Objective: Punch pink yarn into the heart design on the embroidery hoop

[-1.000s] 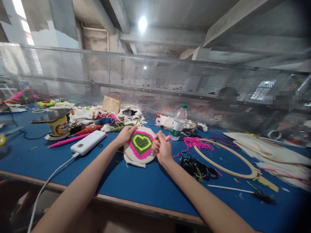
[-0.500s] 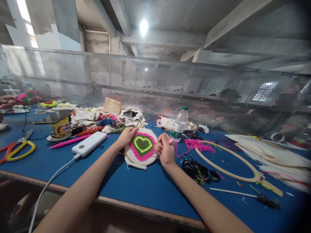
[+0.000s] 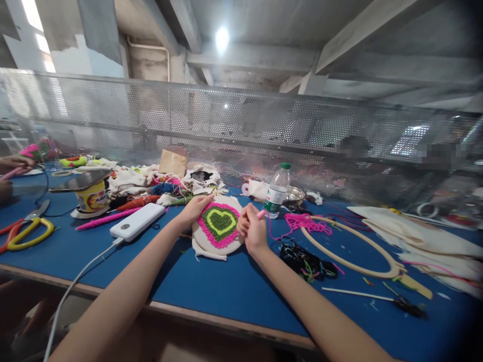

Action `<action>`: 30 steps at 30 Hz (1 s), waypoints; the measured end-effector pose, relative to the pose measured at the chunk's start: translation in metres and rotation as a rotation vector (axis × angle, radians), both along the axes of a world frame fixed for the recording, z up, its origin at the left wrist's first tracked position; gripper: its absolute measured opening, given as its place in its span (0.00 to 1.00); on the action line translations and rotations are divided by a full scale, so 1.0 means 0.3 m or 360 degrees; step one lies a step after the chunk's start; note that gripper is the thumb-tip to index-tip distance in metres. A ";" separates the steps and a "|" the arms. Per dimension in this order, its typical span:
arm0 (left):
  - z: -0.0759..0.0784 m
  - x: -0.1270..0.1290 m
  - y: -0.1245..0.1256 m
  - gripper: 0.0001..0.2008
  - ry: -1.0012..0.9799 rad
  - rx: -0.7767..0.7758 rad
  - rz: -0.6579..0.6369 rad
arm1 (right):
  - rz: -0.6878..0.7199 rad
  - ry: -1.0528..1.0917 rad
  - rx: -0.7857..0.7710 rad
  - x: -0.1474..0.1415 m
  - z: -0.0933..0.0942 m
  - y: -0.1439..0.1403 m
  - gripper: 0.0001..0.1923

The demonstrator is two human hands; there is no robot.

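Note:
My left hand (image 3: 196,210) grips the upper left edge of a round embroidery hoop (image 3: 198,240) stretched with cream cloth. A tufted yarn heart (image 3: 222,224) covers the cloth, with a pink border, green filling and a yellow-green inner outline. At the hoop's right edge, my right hand (image 3: 254,232) is closed around a punch needle (image 3: 261,214) with a pink handle; its tip is hidden by the fingers. Pink yarn (image 3: 307,224) trails from near this hand to a loose heap on the right.
A bottle (image 3: 277,193), a larger bare hoop (image 3: 350,246) and black yarn (image 3: 307,261) lie to the right. Leftward are a power bank (image 3: 138,221), scissors (image 3: 32,234), a phone on a yellow cup (image 3: 92,196), and another person's hand (image 3: 15,163). A perforated metal screen (image 3: 226,120) stands behind.
My right hand has shifted slightly left, close against the heart's right edge. The left hand keeps its hold on the hoop. At far left, the other person's hands have moved.

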State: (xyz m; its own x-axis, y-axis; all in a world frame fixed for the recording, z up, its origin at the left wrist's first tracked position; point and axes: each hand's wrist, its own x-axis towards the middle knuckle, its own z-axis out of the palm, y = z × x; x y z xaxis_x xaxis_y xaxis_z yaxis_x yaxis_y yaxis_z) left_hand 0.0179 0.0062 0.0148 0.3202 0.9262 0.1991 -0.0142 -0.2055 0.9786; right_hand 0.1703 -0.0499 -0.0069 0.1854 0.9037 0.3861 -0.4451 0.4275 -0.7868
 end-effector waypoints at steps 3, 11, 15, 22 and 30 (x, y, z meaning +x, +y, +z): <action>-0.004 0.003 0.004 0.21 0.0049 0.0049 0.0052 | -0.0023 0.0125 -0.0029 0.019 0.017 0.004 0.19; -0.014 0.004 0.009 0.20 0.0075 0.0087 0.0075 | -0.0075 0.0082 0.0047 0.050 0.037 -0.005 0.18; -0.003 0.003 -0.002 0.21 0.0065 0.0075 0.0034 | -0.0077 -0.0100 0.0101 0.028 0.007 -0.018 0.18; 0.010 -0.006 -0.021 0.19 -0.0026 0.0083 -0.0060 | 0.0071 -0.0805 0.0215 -0.021 -0.043 -0.041 0.16; -0.008 0.000 0.013 0.21 0.0195 0.0291 0.0081 | -0.0054 0.0022 0.0076 0.035 0.046 -0.010 0.18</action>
State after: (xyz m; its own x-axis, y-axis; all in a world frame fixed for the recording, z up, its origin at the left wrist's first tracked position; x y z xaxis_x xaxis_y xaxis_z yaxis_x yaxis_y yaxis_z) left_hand 0.0178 0.0100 0.0124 0.3061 0.8939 0.3275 0.1171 -0.3768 0.9189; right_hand 0.1808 -0.0529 0.0068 0.2212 0.8773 0.4260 -0.4402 0.4796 -0.7591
